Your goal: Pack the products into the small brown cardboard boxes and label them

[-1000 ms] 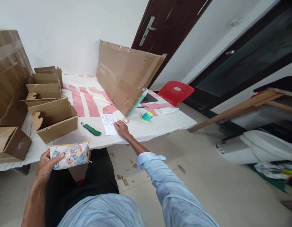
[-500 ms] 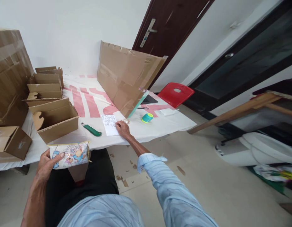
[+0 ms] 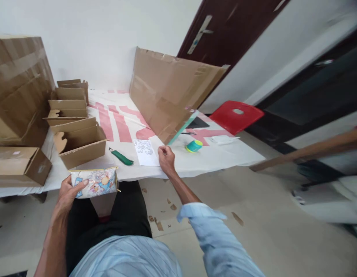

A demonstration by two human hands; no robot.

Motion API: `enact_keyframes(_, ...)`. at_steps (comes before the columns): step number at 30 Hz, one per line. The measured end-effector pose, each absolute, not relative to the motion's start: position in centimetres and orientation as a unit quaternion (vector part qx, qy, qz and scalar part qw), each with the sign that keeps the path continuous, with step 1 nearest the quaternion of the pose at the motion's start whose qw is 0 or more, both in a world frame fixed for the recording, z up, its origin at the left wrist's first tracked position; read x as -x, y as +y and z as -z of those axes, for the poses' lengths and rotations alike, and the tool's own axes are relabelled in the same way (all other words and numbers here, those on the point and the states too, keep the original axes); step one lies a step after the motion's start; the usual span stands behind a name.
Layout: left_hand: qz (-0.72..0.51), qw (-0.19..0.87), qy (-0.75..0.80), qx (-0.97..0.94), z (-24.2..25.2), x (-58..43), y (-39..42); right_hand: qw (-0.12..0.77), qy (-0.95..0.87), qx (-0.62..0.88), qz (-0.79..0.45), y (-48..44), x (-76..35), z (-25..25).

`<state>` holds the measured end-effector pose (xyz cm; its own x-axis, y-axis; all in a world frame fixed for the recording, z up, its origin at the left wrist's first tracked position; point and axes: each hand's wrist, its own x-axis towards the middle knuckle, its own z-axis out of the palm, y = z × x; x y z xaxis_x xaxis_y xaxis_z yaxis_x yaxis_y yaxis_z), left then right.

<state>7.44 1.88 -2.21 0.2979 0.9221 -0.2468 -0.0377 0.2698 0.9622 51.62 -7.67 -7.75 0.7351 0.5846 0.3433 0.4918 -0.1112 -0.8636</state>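
My left hand (image 3: 69, 191) grips one end of a patterned zip pouch (image 3: 98, 182) below the table's front edge, thumb on top. My right hand (image 3: 167, 159) is closed, fingers curled together, just right of a white printed sheet (image 3: 146, 152); what it pinches is too small to make out. A green box cutter (image 3: 121, 157) lies on the cloth left of the sheet. To the right of my right hand is a teal and yellow round item (image 3: 193, 146).
Open cardboard boxes (image 3: 82, 142) line the left side, beside a large carton (image 3: 19, 88). A tall cardboard panel (image 3: 172, 92) stands behind the sheet. Farther right are a white item (image 3: 223, 139) and a red chair (image 3: 237, 115). Scraps lie on the floor.
My right hand has lifted off the sheet's right edge and curled closed beside it. The whole view has shifted, with the table appearing farther right. My left hand still holds the pouch.
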Motion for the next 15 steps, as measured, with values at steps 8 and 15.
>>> enact_keyframes(8,-0.417,0.658,0.424,-0.462,2.3,-8.3,1.2,0.578,-0.455,0.506,-0.451,-9.6,-35.2,7.9)
enact_keyframes(15,-0.430,0.664,0.399,-0.464,3.3,-7.0,1.1,0.607,-0.378,0.478,-0.510,-7.7,-31.1,7.5)
